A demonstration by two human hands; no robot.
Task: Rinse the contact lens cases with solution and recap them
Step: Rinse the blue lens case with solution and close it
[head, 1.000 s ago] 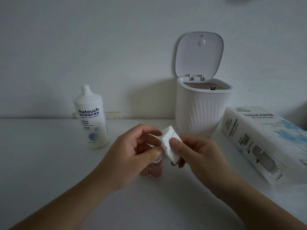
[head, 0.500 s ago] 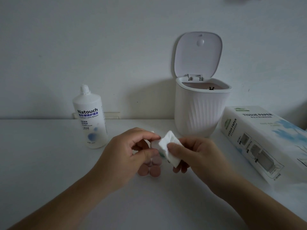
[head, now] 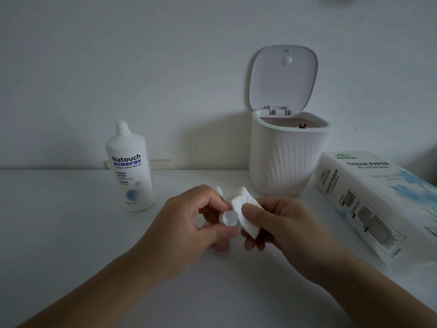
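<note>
Here left hand (head: pixel 196 223) pinches cap (head: pixel 229 217), touching tissue (head: pixel 246 214).

A small white round contact lens case cap (head: pixel 229 218) is held above the desk (head: pixel 71 233), near the middle, its open circular face turned toward the camera. A white contact lens solution bottle (head: pixel 130 171), labelled Natouch, is stood upright to the far left, its nozzle uncapped, well apart from the cap.
</note>
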